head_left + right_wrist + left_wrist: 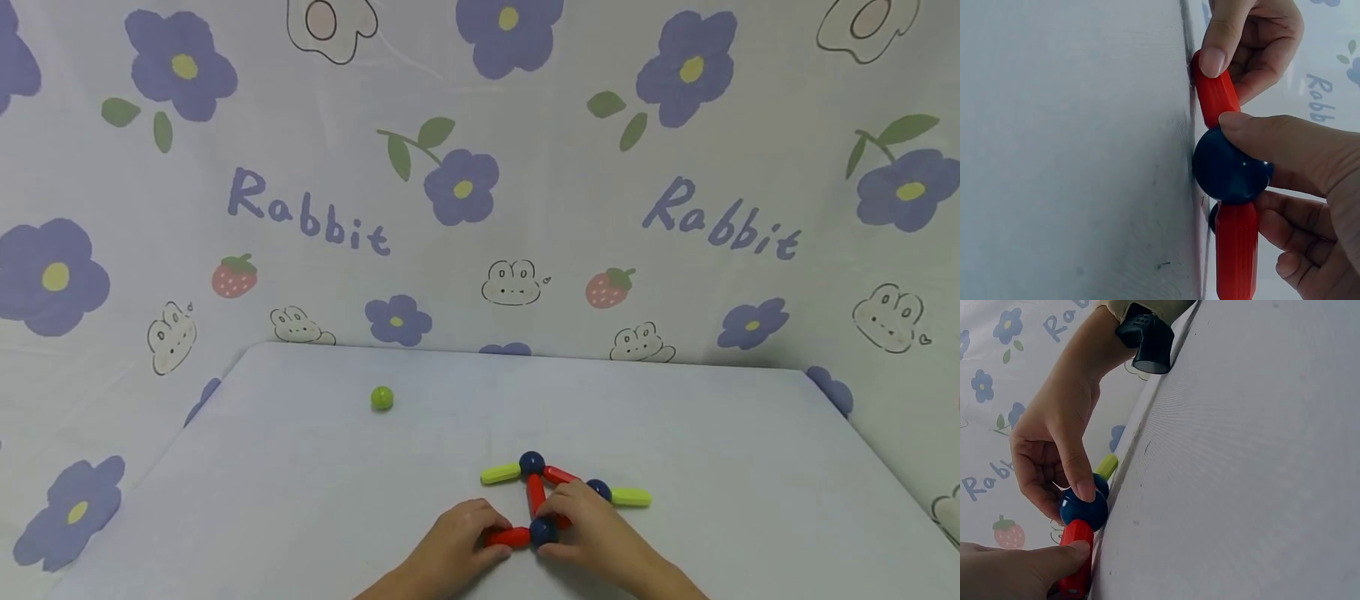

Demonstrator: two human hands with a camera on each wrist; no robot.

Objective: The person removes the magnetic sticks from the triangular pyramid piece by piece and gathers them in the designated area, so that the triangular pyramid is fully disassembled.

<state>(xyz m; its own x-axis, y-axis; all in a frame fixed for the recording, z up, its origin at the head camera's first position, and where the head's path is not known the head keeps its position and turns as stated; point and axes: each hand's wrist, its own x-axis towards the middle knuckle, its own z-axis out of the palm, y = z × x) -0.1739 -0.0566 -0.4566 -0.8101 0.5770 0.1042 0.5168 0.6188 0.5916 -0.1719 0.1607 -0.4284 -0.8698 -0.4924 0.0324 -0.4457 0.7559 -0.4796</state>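
My left hand (453,546) pinches a red rod (513,537) between thumb and fingers. The rod's inner end meets a dark blue ball (543,532), which my right hand (596,533) grips with its thumb and fingers. In the right wrist view, the right thumb lies on the blue ball (1232,167), and the left-hand rod (1217,94) joins it above. Another red rod (536,495) runs from this ball to a far blue ball (532,463). A third blue ball (598,490) is partly hidden behind the right hand.
Yellow-green rods stick out from the assembly, one to the left (501,474) and one to the right (630,497). A separate green ball (382,397) lies far left on the white table (262,467). A patterned cloth (555,208) hangs behind the table.
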